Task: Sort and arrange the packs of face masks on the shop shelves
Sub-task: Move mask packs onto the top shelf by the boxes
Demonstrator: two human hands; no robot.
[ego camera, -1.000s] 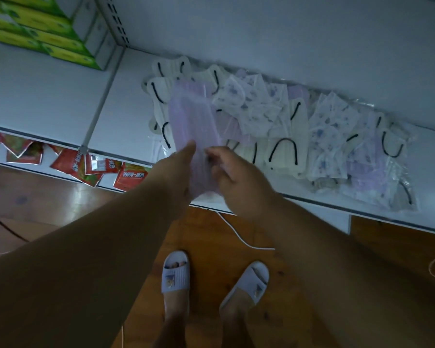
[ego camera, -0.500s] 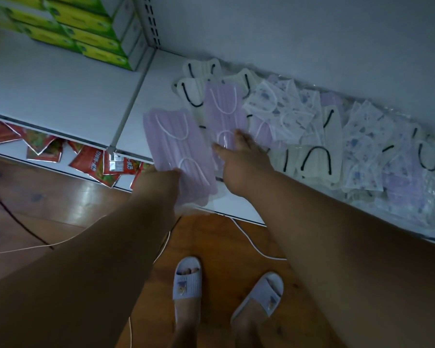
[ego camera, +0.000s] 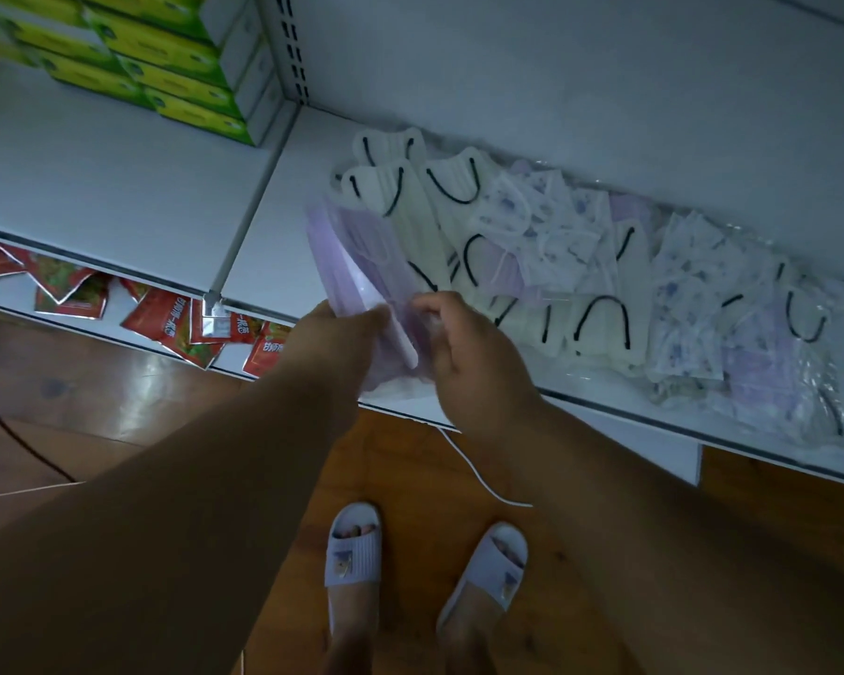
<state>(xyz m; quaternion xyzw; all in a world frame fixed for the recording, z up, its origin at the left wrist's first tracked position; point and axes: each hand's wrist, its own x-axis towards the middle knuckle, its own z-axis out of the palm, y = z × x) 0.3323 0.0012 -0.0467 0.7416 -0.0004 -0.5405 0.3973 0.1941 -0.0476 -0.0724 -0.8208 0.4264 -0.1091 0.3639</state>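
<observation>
Both hands grasp the purple mask packs (ego camera: 356, 265) at their near edge, just above the front lip of the shelf (ego camera: 274, 265). Left hand (ego camera: 335, 341) pinches the near-left side, right hand (ego camera: 464, 341) has curled fingers on the near-right side. The bundle is tilted, far end lifted toward the back wall; looks like 2+ packs fanned apart, tho the dim light and blur make the count unsure.

Rest of the masks, relative to that purple bundle: cream packs w/ black ear loops (ego camera: 425, 221) lie just behind and to its right, partly under it; floral-print packs (ego camera: 546, 226) further right, overlapping the cream ones; another purple pack (ego camera: 761, 362) well apart at the far right of the heap. Green boxes (ego camera: 166, 75) sit well to the left and back. Red sachets (ego camera: 166, 316) are on the lower shelf, below-left.

Risks, judged from here:
- Packs are slick film, held only by one edge; fanned layers could slip apart and drop to the floor, since the grip sits right at the shelf lip.
- Setting the bundle down on the heap would bury the cream packs and re-mix colours.
- Ear loops of neighbours may snag and drag a pack along.
</observation>
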